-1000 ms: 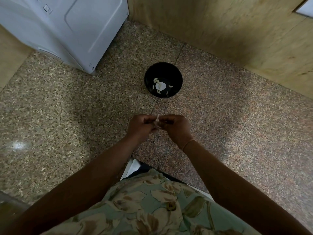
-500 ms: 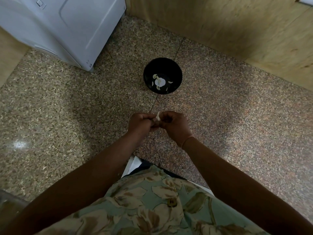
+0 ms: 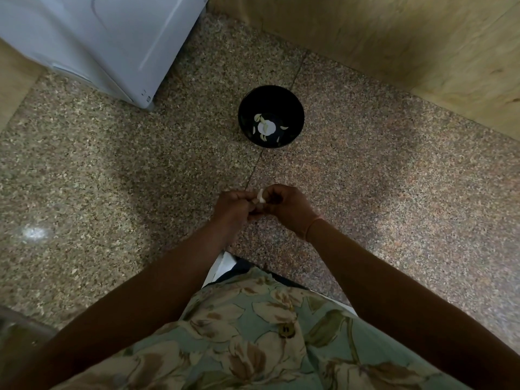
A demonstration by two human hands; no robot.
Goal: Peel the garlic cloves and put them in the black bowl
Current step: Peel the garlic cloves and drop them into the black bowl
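A black bowl (image 3: pixel 270 94) stands on the speckled stone floor ahead of me, holding a pale garlic bulb (image 3: pixel 266 126) and several loose pale pieces. Below it, at the middle of the view, my left hand (image 3: pixel 234 209) and my right hand (image 3: pixel 287 206) meet with curled fingers. Between their fingertips they pinch a small white garlic clove (image 3: pixel 261 196), of which only the top shows. The hands hover above the floor, a short way in front of the bowl.
A white appliance (image 3: pixel 107 40) stands at the upper left. A wooden panel wall (image 3: pixel 394 43) runs along the top and right. My floral shirt (image 3: pixel 267 339) fills the bottom, with a white edge (image 3: pixel 222 266) beneath it.
The hands stay together on the clove, with only slight finger motion. The view has shifted a little, so bowl and hands sit slightly lower in frame.
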